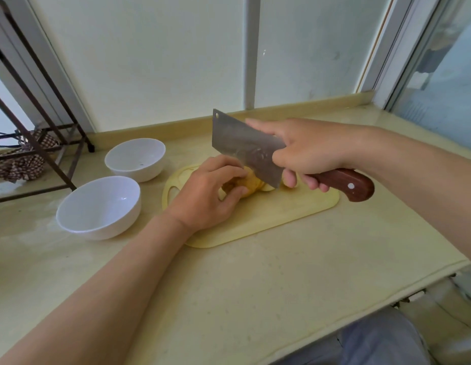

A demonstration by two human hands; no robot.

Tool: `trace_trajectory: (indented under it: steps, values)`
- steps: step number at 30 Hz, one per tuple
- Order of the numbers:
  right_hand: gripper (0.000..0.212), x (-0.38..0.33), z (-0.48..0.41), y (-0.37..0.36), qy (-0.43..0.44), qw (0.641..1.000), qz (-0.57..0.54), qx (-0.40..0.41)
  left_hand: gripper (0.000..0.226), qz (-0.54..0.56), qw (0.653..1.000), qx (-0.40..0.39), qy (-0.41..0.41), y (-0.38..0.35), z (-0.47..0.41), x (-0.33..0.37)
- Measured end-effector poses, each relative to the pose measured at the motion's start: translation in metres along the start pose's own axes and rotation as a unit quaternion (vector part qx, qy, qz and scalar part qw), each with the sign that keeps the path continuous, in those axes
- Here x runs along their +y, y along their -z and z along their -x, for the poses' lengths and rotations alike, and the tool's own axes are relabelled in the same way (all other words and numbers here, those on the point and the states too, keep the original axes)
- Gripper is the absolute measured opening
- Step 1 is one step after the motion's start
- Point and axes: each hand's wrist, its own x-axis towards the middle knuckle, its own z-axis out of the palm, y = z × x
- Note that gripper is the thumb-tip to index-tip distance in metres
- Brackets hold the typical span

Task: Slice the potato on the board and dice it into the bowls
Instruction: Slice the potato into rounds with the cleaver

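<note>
Two white bowls (118, 185), one board (268, 219); left hand (210, 196) grips potato (251, 184), right hand (308, 151) cleaver (244, 146)

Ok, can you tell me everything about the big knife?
The knife is a cleaver with a wide, rectangular grey metal blade, a small hole in its top far corner and smudges on its side. Its handle looks like reddish-brown wood with a pale rivet. The right hand grips it, forefinger along the blade's spine. The edge points down into the potato, beside cut slices, right next to the left hand.
</note>
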Motion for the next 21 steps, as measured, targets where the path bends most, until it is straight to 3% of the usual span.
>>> trace_trajectory:
  steps: [21]
  values:
    - [0.089,-0.009,0.015,0.005,0.010,1.000,0.019,0.007,0.020,-0.005,1.000,-0.003,-0.009,0.002,-0.001,0.001]
